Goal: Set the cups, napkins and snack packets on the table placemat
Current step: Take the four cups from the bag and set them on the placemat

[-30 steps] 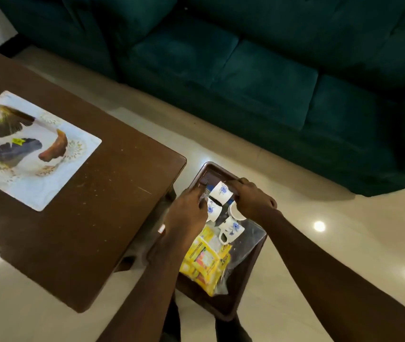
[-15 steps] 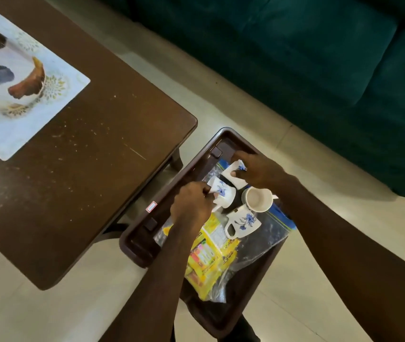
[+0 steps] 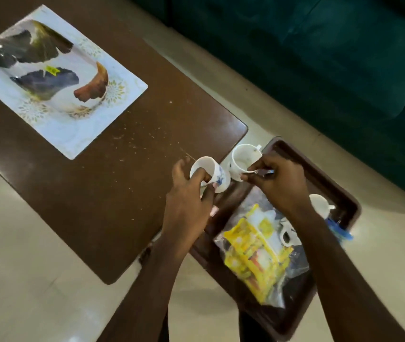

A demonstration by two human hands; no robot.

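My left hand [image 3: 186, 193] grips a white cup with a blue flower [image 3: 212, 175], held tilted over the table's right corner. My right hand [image 3: 279, 183] holds a second white cup [image 3: 243, 160] by its rim, just above the tray's left edge. The dark brown tray [image 3: 319, 174] sits low beside the table. In it lie a clear bag of yellow snack packets [image 3: 255, 253], a third cup [image 3: 319, 204] at the far side and another cup [image 3: 287, 234] on its side. The white placemat with bird pictures [image 3: 56, 80] lies on the table's far left, with nothing on it.
The dark wooden table [image 3: 112, 183] fills the left of the view, speckled with crumbs. A dark green sofa [image 3: 319, 58] runs along the top right. Pale glossy floor tiles [image 3: 24, 267] surround the table and tray.
Both hands have lifted a cup each out of the tray and moved up and left toward the table corner. The view has shifted, so the placemat shows more fully.
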